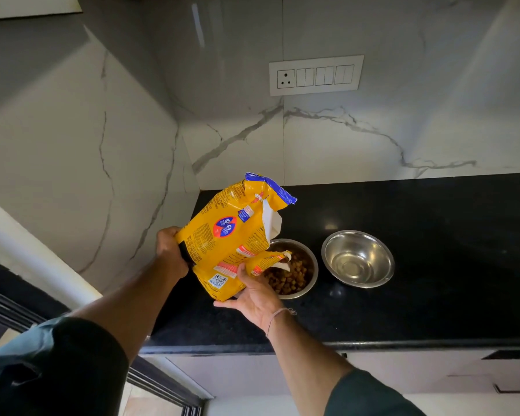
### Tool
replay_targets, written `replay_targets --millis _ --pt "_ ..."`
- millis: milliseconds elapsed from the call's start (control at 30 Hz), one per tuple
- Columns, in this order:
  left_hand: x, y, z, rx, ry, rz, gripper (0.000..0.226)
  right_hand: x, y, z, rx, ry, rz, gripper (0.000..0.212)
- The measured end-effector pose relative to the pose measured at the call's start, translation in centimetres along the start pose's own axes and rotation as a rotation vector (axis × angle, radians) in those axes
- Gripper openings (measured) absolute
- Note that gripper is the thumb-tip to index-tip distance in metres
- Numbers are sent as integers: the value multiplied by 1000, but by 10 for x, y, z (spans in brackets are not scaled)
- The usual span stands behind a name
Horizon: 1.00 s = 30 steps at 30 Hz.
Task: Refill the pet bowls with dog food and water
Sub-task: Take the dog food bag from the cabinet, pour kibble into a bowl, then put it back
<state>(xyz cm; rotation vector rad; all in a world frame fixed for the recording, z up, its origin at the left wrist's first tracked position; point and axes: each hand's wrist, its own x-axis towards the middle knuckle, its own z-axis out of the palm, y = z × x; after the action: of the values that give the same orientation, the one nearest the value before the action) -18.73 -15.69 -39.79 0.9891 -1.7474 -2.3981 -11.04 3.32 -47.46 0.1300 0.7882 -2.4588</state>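
A yellow dog food bag [231,235] with a blue top strip is tilted over the left steel bowl [308,283], its torn corner pointing into the bowl. Brown kibble [291,277] lies inside that bowl. My left hand [170,250] grips the bag's bottom end from the left. My right hand [252,292] holds the bag's lower side from beneath, close to the spout. To the right stands a second steel bowl [357,258] with no kibble in it; whether it holds water I cannot tell. Both bowls rest on the black countertop [433,295].
A marble-patterned wall [373,139] runs behind the counter and a side wall closes off the left. A white socket and switch panel [315,75] is mounted above. The counter's front edge [373,345] runs below the bowls, with pale cabinets underneath.
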Motion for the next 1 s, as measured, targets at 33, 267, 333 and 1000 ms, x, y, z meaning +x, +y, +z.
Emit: replay_targets --millis 33,267,333,1000 --pt "0 0 0 2 0 0 44 0 0 1 -8 -9 -3 79" --pt "1 0 1 11 31 -15 47 2 3 0 -37 -12 -28 75" --pt "0 1 2 14 36 -15 45 2 4 -1 -18 -2 -31 72" --pt "-4 0 7 53 -5 4 39 5 7 -9 5 41 -19 55"
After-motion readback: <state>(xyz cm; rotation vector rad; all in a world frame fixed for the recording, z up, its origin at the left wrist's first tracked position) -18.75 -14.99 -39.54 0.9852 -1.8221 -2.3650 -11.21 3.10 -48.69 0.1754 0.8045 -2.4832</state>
